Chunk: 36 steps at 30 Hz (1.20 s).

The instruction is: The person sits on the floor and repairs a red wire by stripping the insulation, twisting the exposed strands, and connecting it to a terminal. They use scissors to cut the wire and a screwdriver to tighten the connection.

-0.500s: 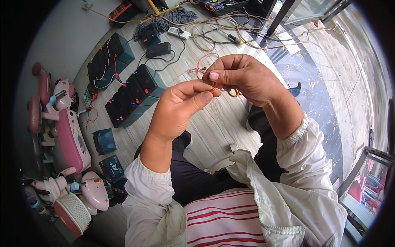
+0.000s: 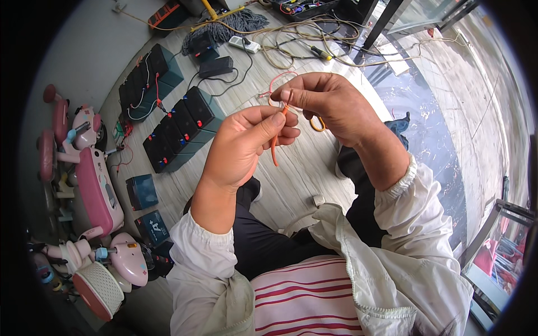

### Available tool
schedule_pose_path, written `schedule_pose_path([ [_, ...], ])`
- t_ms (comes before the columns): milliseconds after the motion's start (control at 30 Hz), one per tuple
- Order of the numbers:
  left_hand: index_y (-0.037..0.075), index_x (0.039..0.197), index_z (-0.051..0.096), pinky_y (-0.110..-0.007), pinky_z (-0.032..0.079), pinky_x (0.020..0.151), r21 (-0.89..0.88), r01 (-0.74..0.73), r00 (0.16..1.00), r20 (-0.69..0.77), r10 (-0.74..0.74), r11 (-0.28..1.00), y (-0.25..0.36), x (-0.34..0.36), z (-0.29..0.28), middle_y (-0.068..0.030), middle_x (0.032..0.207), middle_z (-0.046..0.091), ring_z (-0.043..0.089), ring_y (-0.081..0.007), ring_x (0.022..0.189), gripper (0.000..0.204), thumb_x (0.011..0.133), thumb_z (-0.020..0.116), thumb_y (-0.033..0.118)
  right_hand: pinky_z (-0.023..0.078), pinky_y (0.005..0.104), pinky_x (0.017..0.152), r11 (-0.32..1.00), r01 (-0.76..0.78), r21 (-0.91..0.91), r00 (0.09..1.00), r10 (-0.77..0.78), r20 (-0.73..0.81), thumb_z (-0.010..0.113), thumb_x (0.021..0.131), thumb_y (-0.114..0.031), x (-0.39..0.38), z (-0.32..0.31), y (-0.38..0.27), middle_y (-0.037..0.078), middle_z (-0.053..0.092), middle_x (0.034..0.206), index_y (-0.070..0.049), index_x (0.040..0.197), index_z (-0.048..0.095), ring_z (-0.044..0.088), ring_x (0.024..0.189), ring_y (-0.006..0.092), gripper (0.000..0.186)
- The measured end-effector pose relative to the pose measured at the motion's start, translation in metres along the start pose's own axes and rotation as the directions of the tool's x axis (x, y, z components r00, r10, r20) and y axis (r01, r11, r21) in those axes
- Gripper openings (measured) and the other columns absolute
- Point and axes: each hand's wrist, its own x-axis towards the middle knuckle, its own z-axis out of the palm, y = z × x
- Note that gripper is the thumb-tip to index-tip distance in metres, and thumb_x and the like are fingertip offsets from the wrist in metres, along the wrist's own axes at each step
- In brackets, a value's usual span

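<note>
My left hand [image 2: 241, 143] is closed in a pinch on a short orange-red wire [image 2: 274, 151], whose insulated tail hangs below the fingers. My right hand [image 2: 339, 109] meets it just above, thumb and forefinger pinched at the wire's thin upper end, where a bare copper-coloured tip pokes up. A yellow-orange loop [image 2: 318, 124], resembling a scissors handle, shows under the right hand's curled fingers; the rest of that tool is hidden. Behind the fingers, a thin pink-red lead [image 2: 274, 82] curves; where it ends is hidden.
Black and green batteries [image 2: 182, 123] joined by leads stand on the floor at left, with a black power adapter [image 2: 216, 67] beyond. Coiled cables [image 2: 336, 33], a screwdriver [image 2: 320, 53] and a grey mop [image 2: 241, 25] lie far off. A pink children's ride-on [image 2: 98, 190] stands at far left.
The orange-red wire has turned, so its tail now shows hanging below my left hand and its tip points up. My left fingers have shifted slightly up and left.
</note>
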Motion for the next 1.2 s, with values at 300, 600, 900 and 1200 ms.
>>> schedule_pose_path([
  [300,-0.007,0.105,0.062,-0.027,0.052,0.076,0.195,-0.163,0.945,-0.250,0.210,0.967,-0.007,0.006,0.007,-0.0108,0.095,0.066,0.064,-0.0151,0.082,0.023,0.089,0.060,0.009,0.046,0.0225,0.064,0.983,0.183,0.001,0.975,-0.181,-0.127,0.067,0.085,-0.018,-0.005,0.013,-0.002,0.005,0.064,0.081,0.003,0.093,0.066,0.056,0.072,0.0083,0.023],
  [600,-0.006,0.103,0.063,-0.027,0.053,0.074,0.133,-0.157,0.950,-0.251,0.187,0.979,-0.009,0.005,0.008,-0.0101,0.093,0.066,0.064,-0.0151,0.080,0.020,0.088,0.061,0.008,0.047,0.0222,0.069,0.989,0.146,-0.024,0.980,-0.148,-0.135,0.063,0.086,-0.015,-0.008,0.017,-0.006,0.003,0.062,0.079,0.003,0.088,0.062,0.056,0.073,0.0077,0.018],
  [900,-0.006,0.099,0.063,-0.026,0.052,0.071,0.043,-0.064,0.974,-0.217,0.072,0.997,-0.007,0.007,0.009,-0.0090,0.089,0.066,0.063,-0.0143,0.076,0.020,0.090,0.060,0.012,0.041,0.0226,0.056,0.961,0.260,-0.098,0.928,-0.277,-0.250,0.059,0.086,-0.014,-0.003,0.024,0.010,0.000,0.056,0.070,0.001,0.084,0.058,0.048,0.062,0.0054,0.015],
  [1200,-0.004,0.098,0.064,-0.028,0.051,0.072,0.104,0.113,0.973,-0.215,-0.089,0.988,-0.016,-0.007,0.009,-0.0086,0.087,0.065,0.063,-0.0144,0.076,0.024,0.089,0.062,0.018,0.041,0.0210,0.061,0.913,0.382,-0.143,0.748,-0.397,-0.533,0.061,0.088,-0.012,0.019,-0.024,-0.013,0.000,0.056,0.079,0.001,0.094,0.059,0.049,0.065,0.0068,0.014],
])
